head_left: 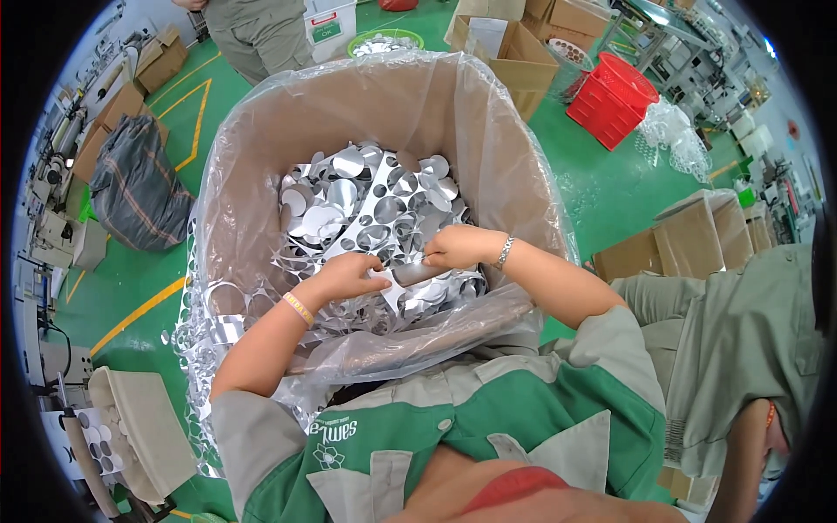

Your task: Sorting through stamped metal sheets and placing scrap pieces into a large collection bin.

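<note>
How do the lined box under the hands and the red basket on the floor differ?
Colour: the lined box is brown inside, while the red basket is red.
Lining: clear plastic covers the lined box's walls and rim; the red basket shows bare sides.
Size: the lined box looks much larger than the red basket, though it is also nearer the camera.
Shared: both are open-topped.

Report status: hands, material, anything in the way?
Right hand pinching a grey sheet piece; left hand at its other end, grip unclear. Silver discs heaped below, inside the plastic-lined box. Nothing seen blocking either hand.
</note>
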A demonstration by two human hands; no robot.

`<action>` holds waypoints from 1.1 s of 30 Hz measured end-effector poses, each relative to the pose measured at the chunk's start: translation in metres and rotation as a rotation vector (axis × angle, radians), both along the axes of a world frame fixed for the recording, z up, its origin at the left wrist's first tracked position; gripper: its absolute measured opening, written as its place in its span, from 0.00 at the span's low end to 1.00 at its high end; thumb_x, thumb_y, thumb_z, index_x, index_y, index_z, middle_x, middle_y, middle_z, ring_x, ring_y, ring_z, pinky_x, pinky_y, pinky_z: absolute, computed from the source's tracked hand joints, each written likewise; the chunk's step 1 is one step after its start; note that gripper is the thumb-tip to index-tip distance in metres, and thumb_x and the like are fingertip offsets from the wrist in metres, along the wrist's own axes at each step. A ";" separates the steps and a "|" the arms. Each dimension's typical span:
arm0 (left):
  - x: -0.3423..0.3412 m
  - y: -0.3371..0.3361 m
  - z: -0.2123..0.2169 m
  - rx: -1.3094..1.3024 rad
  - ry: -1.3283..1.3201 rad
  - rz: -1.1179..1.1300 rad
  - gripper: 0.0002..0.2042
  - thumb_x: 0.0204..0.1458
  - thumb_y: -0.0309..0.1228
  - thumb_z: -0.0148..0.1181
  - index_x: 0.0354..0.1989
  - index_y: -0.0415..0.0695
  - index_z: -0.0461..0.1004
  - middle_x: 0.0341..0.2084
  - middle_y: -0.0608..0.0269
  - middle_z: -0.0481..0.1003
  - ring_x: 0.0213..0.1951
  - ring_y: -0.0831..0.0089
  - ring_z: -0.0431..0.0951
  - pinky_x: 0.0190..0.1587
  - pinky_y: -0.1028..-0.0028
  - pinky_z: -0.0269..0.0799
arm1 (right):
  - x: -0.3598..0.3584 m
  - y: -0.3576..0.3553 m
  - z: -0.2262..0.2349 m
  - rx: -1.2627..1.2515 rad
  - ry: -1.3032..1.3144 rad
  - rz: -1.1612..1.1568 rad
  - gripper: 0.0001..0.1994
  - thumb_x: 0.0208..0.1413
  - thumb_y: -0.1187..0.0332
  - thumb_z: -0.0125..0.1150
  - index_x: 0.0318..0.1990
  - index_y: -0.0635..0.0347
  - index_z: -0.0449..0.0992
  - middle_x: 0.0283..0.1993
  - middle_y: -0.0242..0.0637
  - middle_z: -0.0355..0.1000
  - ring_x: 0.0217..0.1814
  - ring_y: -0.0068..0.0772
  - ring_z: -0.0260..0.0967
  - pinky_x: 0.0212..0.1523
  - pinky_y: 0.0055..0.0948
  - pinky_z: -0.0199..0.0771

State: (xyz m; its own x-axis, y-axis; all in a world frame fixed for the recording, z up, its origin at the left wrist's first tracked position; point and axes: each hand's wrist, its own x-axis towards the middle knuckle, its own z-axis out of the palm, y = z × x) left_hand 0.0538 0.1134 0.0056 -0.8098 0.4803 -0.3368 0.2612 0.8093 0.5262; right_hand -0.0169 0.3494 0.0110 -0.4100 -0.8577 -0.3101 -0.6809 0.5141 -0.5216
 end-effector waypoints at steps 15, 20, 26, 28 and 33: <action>0.002 -0.004 -0.015 0.070 0.048 -0.047 0.22 0.40 0.51 0.53 0.35 0.45 0.72 0.29 0.53 0.73 0.33 0.59 0.73 0.34 0.66 0.67 | 0.002 0.001 0.005 0.032 0.018 -0.034 0.15 0.51 0.57 0.47 0.30 0.59 0.73 0.26 0.43 0.70 0.31 0.46 0.67 0.33 0.37 0.64; 0.005 0.003 0.002 0.062 -0.093 -0.038 0.32 0.35 0.53 0.59 0.47 0.44 0.66 0.35 0.53 0.72 0.38 0.61 0.72 0.38 0.69 0.66 | 0.001 0.000 0.003 0.050 0.030 -0.027 0.14 0.51 0.58 0.47 0.29 0.59 0.72 0.26 0.44 0.69 0.31 0.47 0.66 0.33 0.38 0.64; 0.007 0.003 -0.003 0.060 0.038 -0.104 0.37 0.33 0.40 0.61 0.55 0.45 0.54 0.32 0.50 0.70 0.35 0.57 0.71 0.37 0.66 0.67 | -0.005 0.005 -0.001 0.003 0.046 0.003 0.14 0.50 0.60 0.47 0.26 0.62 0.70 0.25 0.46 0.67 0.30 0.49 0.65 0.33 0.40 0.63; 0.006 -0.002 -0.009 0.027 0.025 -0.068 0.34 0.33 0.34 0.59 0.54 0.43 0.55 0.34 0.47 0.68 0.39 0.55 0.70 0.40 0.65 0.66 | -0.005 0.005 -0.001 -0.009 0.069 0.018 0.14 0.50 0.59 0.47 0.25 0.62 0.70 0.24 0.47 0.67 0.29 0.49 0.65 0.32 0.40 0.63; -0.005 -0.015 -0.019 0.035 0.054 -0.019 0.22 0.32 0.25 0.54 0.43 0.38 0.68 0.30 0.45 0.71 0.35 0.53 0.71 0.40 0.64 0.66 | -0.003 0.005 0.006 0.012 0.025 -0.029 0.15 0.50 0.59 0.47 0.24 0.63 0.70 0.24 0.47 0.67 0.29 0.49 0.65 0.32 0.40 0.63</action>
State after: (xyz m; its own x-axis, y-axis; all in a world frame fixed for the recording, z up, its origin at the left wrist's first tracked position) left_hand 0.0493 0.0985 -0.0134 -0.8168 0.5066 -0.2760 0.3050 0.7853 0.5388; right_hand -0.0200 0.3548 0.0167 -0.4426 -0.8415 -0.3099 -0.6785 0.5402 -0.4978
